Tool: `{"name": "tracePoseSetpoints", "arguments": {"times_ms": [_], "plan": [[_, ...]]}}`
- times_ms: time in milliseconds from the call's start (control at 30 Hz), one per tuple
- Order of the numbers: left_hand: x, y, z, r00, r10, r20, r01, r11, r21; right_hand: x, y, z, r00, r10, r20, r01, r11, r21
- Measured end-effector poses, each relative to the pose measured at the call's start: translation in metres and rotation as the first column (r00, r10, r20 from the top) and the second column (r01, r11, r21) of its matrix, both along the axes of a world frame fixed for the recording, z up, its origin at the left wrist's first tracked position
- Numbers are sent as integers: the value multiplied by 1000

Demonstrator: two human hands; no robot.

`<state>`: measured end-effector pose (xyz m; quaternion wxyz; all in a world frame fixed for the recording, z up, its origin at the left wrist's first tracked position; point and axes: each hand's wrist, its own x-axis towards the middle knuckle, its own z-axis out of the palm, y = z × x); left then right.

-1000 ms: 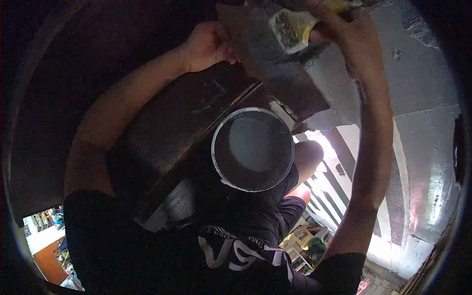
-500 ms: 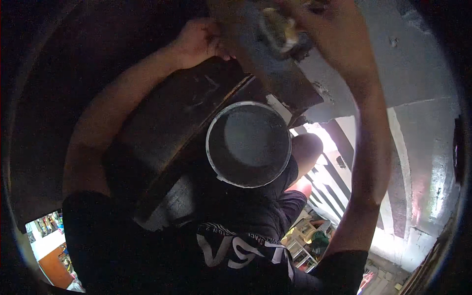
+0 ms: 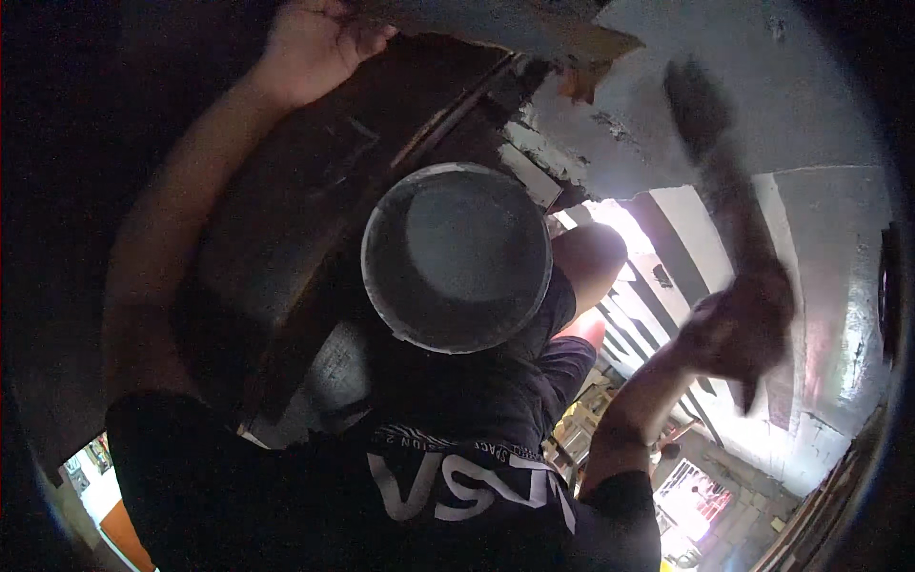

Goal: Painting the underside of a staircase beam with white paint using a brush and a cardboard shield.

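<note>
Grey bucket [image 3: 456,255], left hand [image 3: 315,43] raised, right hand [image 3: 739,329] gripping trowel [image 3: 710,143]

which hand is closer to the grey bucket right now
Right, though only slightly. The right hand, blurred and gripping a flat tool, is beside the grey bucket to its right. The left hand is up above it, holding a flat board.

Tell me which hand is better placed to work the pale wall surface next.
The right hand, probably. It grips a long, motion-blurred tool that reaches up over the pale wall. The left hand is occupied at the top, holding the edge of a flat board above the grey bucket.
</note>
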<state>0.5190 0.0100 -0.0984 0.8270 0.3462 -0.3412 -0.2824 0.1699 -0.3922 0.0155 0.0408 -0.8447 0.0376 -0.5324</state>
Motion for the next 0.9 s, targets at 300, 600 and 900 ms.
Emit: {"name": "tracePoseSetpoints", "arguments": {"times_ms": [300, 600, 900], "plan": [[-10, -3, 27, 963, -164, -216, 176, 984, 37, 4, 2, -158, 650, 554, -520, -594, 797, 108], [-28, -14, 44, 943, -176, -282, 183, 983, -2, -2, 12, -135, 882, 383, -275, -399, 917, 0], [-32, -15, 47, 956, -213, -202, 216, 976, -6, 23, 7, -138, 772, 352, -530, -421, 907, -10]]}}
